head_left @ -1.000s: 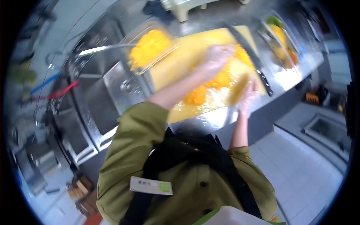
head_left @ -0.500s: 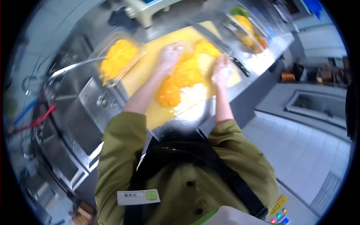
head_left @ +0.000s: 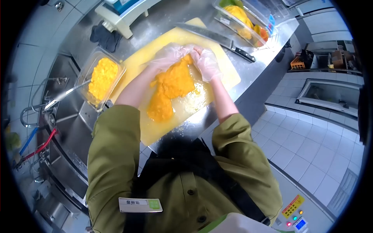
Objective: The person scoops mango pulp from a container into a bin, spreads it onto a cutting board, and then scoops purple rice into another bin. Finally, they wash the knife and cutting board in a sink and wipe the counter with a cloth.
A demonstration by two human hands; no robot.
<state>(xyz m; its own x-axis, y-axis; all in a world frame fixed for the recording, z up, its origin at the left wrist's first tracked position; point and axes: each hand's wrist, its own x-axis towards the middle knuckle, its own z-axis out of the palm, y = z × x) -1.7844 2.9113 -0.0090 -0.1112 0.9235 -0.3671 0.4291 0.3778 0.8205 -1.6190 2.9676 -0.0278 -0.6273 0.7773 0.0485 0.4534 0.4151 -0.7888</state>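
A long heap of chopped orange-yellow fruit flesh (head_left: 175,83), which looks like mango, lies on the yellow cutting board (head_left: 149,54). At its far end my two hands meet, both in clear plastic gloves. My left hand (head_left: 169,56) curves along the heap's far left side, fingers stretched toward the right. My right hand (head_left: 206,64) rests at the far right end, its fingers bent loosely toward the left fingertips. Flesh touches the gloves between them. Wet juice shines on the board nearer me. Beyond my right hand a long knife (head_left: 211,37) lies across the board's far edge, its black handle pointing right.
Left of the board, a clear container (head_left: 120,72) holds more yellow flesh, with a metal utensil handle sticking out. A second clear container (head_left: 223,17) with whole fruit stands at the back right. A white appliance (head_left: 124,25) and dark cloth (head_left: 105,37) are behind; the sink (head_left: 72,136) is left.
My hands have come together at the far end of the heap, from opposite sides of it. The heap is more bunched, and its separate far-right portion now lies with the rest.
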